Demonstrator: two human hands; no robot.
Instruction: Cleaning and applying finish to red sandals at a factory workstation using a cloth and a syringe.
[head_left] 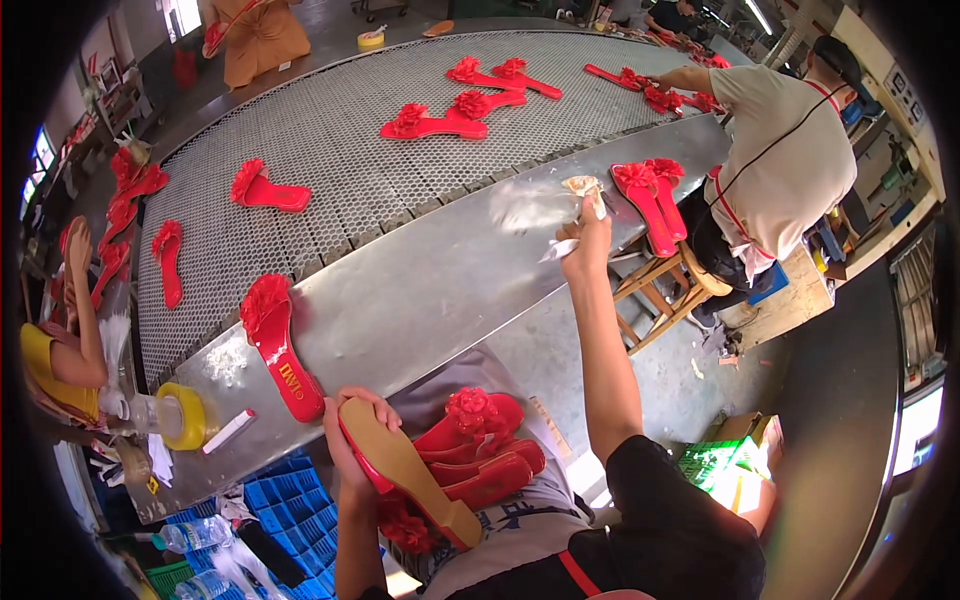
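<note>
My left hand [352, 432] grips a red sandal [408, 482] turned sole-up, its tan sole facing me, over my lap. Several more red flower sandals [478, 440] lie stacked in my lap. My right hand [585, 243] reaches far out over the metal ledge [430, 290] and holds a crumpled white rag [588, 190] against it. A single red sandal [275, 345] with a flower on its strap lies on the ledge near my left hand.
A mesh conveyor [340, 150] carries several red sandals. A pair of sandals [650, 195] rests by a seated worker in a beige shirt [785, 160] on a wooden stool [665, 285]. A yellow tape roll [188, 415], blue crates [290, 500], another worker's arm [75, 330].
</note>
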